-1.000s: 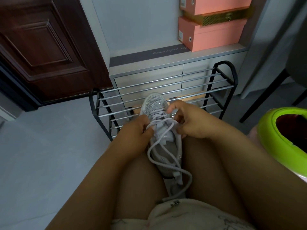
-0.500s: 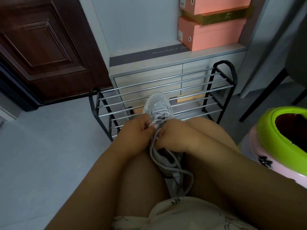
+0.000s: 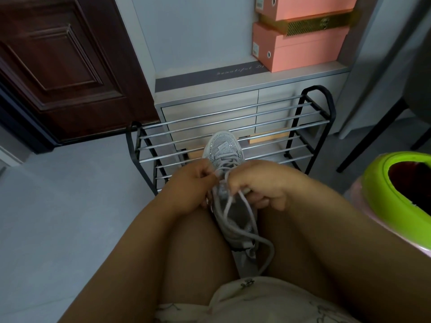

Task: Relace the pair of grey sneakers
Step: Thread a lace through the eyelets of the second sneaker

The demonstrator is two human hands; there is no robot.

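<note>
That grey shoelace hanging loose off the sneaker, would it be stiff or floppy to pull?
Probably floppy: the shoelace droops in loose loops over the sneaker. Likely light, since the right hand lifts it by pinched fingers.

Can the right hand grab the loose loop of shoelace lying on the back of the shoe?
Probably yes. The loose loop lies bare on the sneaker between the legs, just below the right hand, nothing covering it. But that hand is already pinching a lace strand, so it would have to let go first.
</note>
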